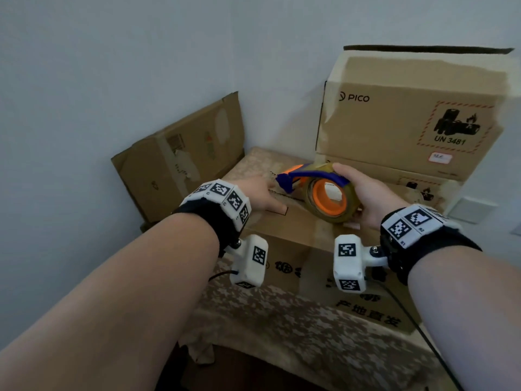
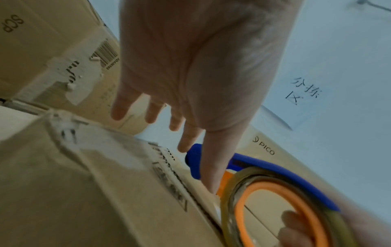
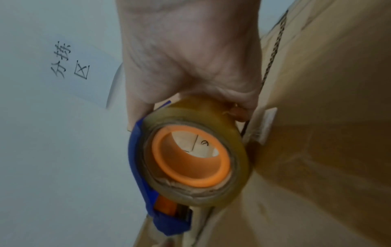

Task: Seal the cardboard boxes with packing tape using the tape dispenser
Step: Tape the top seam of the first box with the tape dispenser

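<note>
Head view: the right hand (image 1: 366, 193) grips the tape dispenser (image 1: 318, 190) round the roll of clear packing tape (image 1: 338, 213), thumb over the top, fingers beneath; the blue cutter end points left along the top seam of the near cardboard box (image 1: 296, 238), which stands on the cloth-covered table (image 1: 282, 320); the left hand (image 1: 259, 193) lies flat and relaxed on the box top beside the seam, holding nothing; a PICO box (image 1: 408, 122) stands behind on the right, and a worn box (image 1: 180, 156) leans against the wall on the left.

Left wrist view: the fingers (image 2: 120, 108) are spread and straight over the box lid; the thumb reaches down to the lid just beside the dispenser's blue frame (image 2: 285, 173); the orange core (image 2: 281, 208) is close at lower right.

Right wrist view: the hand wraps the roll from above; the cutter end (image 3: 171, 222) sits at the seam; contact with the cardboard cannot be confirmed.

Handling, as a judgement: the dispenser is probably light and rigid; the tape surface is smooth and may slip, so hold across the roll and frame together, clear of the cutter teeth; the flaps are likely springy and need the flat hand pressing near the seam.
</note>
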Tool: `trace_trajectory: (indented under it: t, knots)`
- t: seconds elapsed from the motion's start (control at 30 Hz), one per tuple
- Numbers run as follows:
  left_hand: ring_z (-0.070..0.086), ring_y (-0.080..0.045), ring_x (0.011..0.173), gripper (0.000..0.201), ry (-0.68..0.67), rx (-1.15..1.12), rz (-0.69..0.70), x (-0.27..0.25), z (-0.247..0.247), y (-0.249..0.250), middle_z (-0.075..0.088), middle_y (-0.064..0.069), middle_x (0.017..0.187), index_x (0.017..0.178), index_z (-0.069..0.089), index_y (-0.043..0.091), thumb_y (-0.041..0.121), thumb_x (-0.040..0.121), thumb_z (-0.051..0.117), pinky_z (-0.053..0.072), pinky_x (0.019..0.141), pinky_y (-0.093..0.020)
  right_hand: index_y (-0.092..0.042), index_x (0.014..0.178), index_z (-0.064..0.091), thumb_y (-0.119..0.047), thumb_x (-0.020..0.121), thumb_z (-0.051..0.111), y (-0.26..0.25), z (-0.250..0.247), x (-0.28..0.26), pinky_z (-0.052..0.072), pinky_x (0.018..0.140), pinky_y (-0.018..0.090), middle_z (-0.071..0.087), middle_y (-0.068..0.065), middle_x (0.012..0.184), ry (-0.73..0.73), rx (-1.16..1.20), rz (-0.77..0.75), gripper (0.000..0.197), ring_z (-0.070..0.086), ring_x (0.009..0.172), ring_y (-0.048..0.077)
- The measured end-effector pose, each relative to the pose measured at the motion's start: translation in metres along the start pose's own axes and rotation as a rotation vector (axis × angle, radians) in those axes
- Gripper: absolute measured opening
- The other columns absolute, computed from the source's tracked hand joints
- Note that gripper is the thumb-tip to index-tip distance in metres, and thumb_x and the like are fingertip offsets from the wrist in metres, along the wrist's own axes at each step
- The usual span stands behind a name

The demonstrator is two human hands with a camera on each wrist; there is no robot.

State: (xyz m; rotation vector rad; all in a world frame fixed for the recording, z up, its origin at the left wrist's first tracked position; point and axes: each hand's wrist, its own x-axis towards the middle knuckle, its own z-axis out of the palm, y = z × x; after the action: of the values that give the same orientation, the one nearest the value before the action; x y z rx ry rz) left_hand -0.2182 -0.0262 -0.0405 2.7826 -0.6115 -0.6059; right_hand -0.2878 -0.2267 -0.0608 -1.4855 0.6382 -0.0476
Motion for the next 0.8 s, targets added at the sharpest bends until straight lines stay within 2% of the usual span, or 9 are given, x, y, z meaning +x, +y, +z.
trace_trajectory:
  t: [0.07,0.17,0.33,0.47,0.57,0.67,0.73,0.77,0.8]
  knots:
    - [0.037,-0.025,0.135,0.075,-0.006,0.039,0.010,0.007,0.002,0.003,0.035,-0.007,0.151,0.150,0.028,0.019,0.048,0.089,0.059,0.032,0.105,-0.032,-0.019,0.085,0.067,-0.047,0.078,0.072,-0.004,-0.002,0.001,0.052,0.064,0.031,0.068,0.002,0.072,-0.012,-0.005,-0.015,0.029,0.063,0.068,0.019]
    - [0.049,-0.024,0.121,0.062,-0.037,0.054,0.024,0.009,0.008,0.008,0.052,-0.005,0.136,0.145,0.035,0.023,0.041,0.091,0.059,0.038,0.093,-0.029,-0.016,0.095,0.068,-0.039,0.081,0.070,-0.012,-0.007,0.005,0.052,0.062,0.029,0.067,0.004,0.077,-0.027,-0.029,-0.014,0.026,0.062,0.071,0.018]
    - [0.051,-0.024,0.118,0.053,-0.034,0.084,-0.003,0.010,0.011,0.012,0.054,-0.007,0.133,0.138,0.046,0.015,0.039,0.092,0.056,0.042,0.099,-0.034,-0.011,0.089,0.060,-0.023,0.088,0.062,-0.020,-0.009,0.005,0.055,0.066,0.031,0.067,0.008,0.072,-0.098,0.124,-0.008,0.013,0.064,0.062,0.022]
    - [0.039,-0.025,0.133,0.055,-0.078,0.158,-0.024,0.006,0.003,0.015,0.040,-0.007,0.148,0.146,0.037,0.014,0.039,0.098,0.047,0.033,0.106,-0.032,-0.015,0.097,0.069,-0.035,0.082,0.072,-0.016,-0.005,0.007,0.057,0.078,0.038,0.071,0.009,0.084,-0.076,0.285,-0.055,0.025,0.067,0.072,0.025]
    - [0.045,-0.024,0.126,0.046,-0.041,0.106,-0.032,0.005,-0.004,0.014,0.046,-0.009,0.143,0.141,0.045,0.011,0.032,0.099,0.045,0.036,0.099,-0.031,-0.017,0.102,0.071,-0.038,0.077,0.076,-0.010,-0.006,0.008,0.054,0.089,0.045,0.072,0.012,0.095,-0.061,0.273,-0.022,0.033,0.067,0.083,0.028]
    - [0.052,-0.022,0.105,0.034,0.111,-0.120,-0.075,0.016,-0.007,0.010,0.058,-0.012,0.122,0.125,0.058,0.005,0.021,0.099,0.043,0.042,0.092,-0.033,-0.012,0.110,0.068,-0.043,0.073,0.076,-0.002,-0.011,0.009,0.050,0.093,0.049,0.071,0.014,0.098,-0.072,0.218,0.022,0.049,0.065,0.087,0.029]
    - [0.056,-0.020,0.089,0.018,0.210,-0.511,-0.125,0.021,-0.006,0.012,0.058,-0.009,0.097,0.097,0.061,0.006,0.013,0.097,0.044,0.049,0.091,-0.035,-0.015,0.102,0.067,-0.044,0.074,0.074,0.000,-0.015,0.008,0.051,0.090,0.046,0.071,0.012,0.093,-0.088,0.213,0.030,0.041,0.066,0.084,0.029]
    - [0.057,-0.021,0.086,0.017,0.209,-0.750,-0.146,0.020,-0.005,0.016,0.056,-0.009,0.091,0.091,0.058,0.006,0.010,0.098,0.043,0.050,0.091,-0.036,-0.016,0.100,0.066,-0.044,0.075,0.073,0.001,-0.017,0.008,0.052,0.088,0.044,0.071,0.011,0.092,-0.096,0.213,0.034,0.039,0.066,0.084,0.028]
    - [0.060,-0.025,0.092,0.017,0.171,-0.971,-0.162,0.019,-0.004,0.020,0.056,-0.013,0.094,0.096,0.056,0.002,0.009,0.100,0.041,0.050,0.090,-0.037,-0.015,0.101,0.065,-0.044,0.077,0.072,0.001,-0.019,0.008,0.052,0.088,0.044,0.071,0.012,0.094,-0.102,0.207,0.033,0.038,0.065,0.084,0.028]
